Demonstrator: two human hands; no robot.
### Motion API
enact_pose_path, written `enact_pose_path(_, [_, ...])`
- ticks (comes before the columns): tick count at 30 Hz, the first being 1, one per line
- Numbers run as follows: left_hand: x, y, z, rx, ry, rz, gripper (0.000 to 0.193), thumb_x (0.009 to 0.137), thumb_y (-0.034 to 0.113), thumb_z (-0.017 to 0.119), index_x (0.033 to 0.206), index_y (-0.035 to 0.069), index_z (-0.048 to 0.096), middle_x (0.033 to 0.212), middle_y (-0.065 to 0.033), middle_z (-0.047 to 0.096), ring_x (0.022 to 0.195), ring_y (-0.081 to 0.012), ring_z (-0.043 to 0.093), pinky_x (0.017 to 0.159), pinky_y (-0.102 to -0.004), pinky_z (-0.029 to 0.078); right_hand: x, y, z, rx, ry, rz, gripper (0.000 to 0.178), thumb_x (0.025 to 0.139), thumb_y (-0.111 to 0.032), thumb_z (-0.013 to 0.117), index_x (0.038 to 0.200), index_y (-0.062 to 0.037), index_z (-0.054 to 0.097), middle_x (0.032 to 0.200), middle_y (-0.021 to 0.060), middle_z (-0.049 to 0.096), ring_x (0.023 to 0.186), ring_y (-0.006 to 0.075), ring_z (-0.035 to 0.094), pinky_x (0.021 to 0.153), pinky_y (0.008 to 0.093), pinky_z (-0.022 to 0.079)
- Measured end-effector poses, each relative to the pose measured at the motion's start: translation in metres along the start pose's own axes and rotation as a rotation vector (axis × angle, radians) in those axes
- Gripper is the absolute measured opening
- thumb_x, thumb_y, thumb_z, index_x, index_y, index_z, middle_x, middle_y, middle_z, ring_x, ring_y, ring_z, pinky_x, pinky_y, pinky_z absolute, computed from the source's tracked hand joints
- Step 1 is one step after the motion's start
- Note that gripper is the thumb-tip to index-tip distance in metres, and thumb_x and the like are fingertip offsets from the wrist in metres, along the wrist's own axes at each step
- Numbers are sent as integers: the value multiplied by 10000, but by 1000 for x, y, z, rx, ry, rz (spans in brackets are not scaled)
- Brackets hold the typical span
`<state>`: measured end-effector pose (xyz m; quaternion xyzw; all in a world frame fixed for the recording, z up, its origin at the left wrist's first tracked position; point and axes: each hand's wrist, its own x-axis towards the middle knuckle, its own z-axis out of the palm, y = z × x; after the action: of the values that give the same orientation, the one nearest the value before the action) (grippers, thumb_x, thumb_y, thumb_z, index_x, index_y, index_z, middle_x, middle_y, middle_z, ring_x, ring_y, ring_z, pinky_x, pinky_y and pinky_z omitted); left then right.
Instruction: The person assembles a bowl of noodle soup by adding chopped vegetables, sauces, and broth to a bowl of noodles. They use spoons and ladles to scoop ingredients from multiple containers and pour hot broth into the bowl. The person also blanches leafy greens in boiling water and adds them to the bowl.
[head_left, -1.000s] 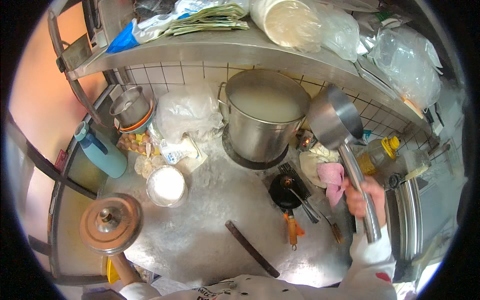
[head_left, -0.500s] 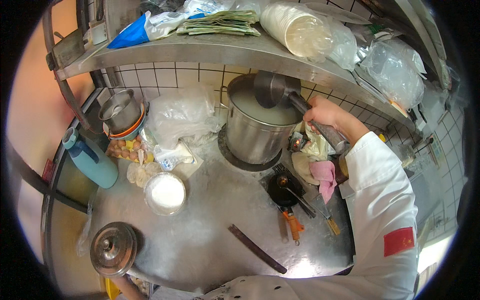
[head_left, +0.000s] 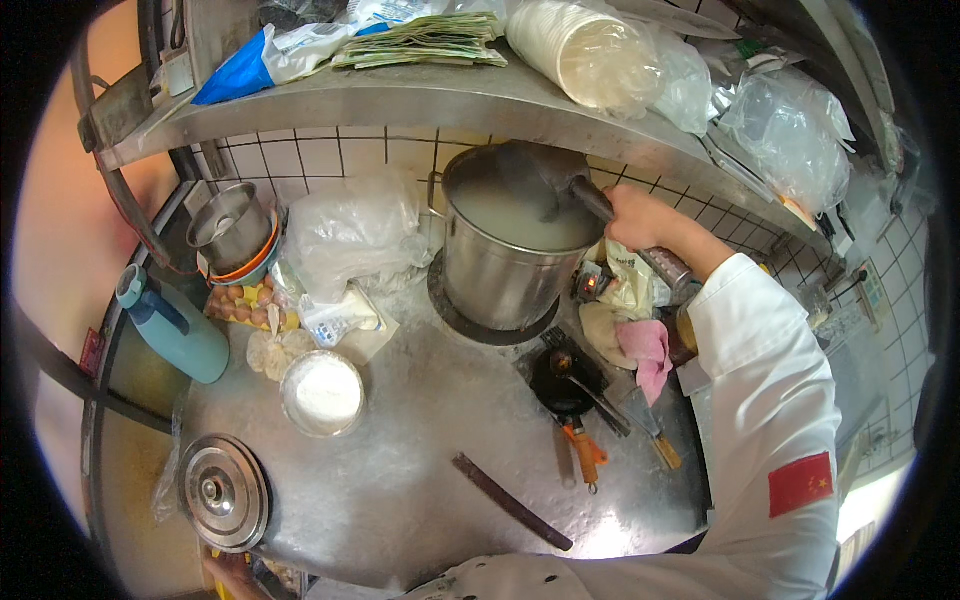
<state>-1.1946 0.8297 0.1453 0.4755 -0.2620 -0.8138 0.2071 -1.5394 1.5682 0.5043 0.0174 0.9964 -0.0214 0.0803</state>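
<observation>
At the tall steel stockpot (head_left: 505, 285), my right hand (head_left: 640, 218) is closed round the handle of a big dark ladle (head_left: 592, 200). The ladle's head is inside the pot mouth, blurred, over cloudy pale liquid (head_left: 510, 222). A round steel pot lid (head_left: 225, 492), knob up, is at the near left edge of the table. Just below its rim my left hand (head_left: 230, 574) shows in part. Its fingers are mostly hidden, so I cannot see whether they touch the lid. Something yellow is beside that hand.
On the steel table (head_left: 400, 460) are a bowl of white powder (head_left: 322, 395), eggs (head_left: 245, 303), a blue-green jug (head_left: 172, 325), a dark curved strip (head_left: 510, 502), a small black pan (head_left: 565, 385), a scraper (head_left: 650, 430) and a pink cloth (head_left: 645, 355). Overhead runs a loaded steel shelf (head_left: 400, 112).
The ladle's head has dropped lower into the pot. The lid now appears flatter and faces up more. My left hand has shifted left below it. The whole view has moved slightly.
</observation>
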Motion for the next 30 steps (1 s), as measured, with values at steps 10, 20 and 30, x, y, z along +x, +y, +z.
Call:
enact_pose_path(10, [48,4,-42,453,54,89,472,821,363,468,1158,32,487,823,1,478,687,-137,480,626,-253,421,22,-14,6,257,-183,71,207,693,-34,570,841,110,584,684,212,600,609,305,615,556,400,479])
enact_pose_path(20, [39,9,-68,254,246,98,326,813,364,516,946,68,483,893,-44,482,776,-164,451,688,-299,385,29,-3,17,1254,-559,349,239,829,-56,544,999,57,419,693,145,513,499,171,524,401,291,444])
enact_pose_path(30, [-7,21,-52,210,-109,138,304,850,313,515,1000,50,537,903,-64,564,871,-216,540,828,-332,430,-7,11,30,2098,-806,414,266,873,-184,510,914,58,406,793,104,475,589,121,516,483,218,468])
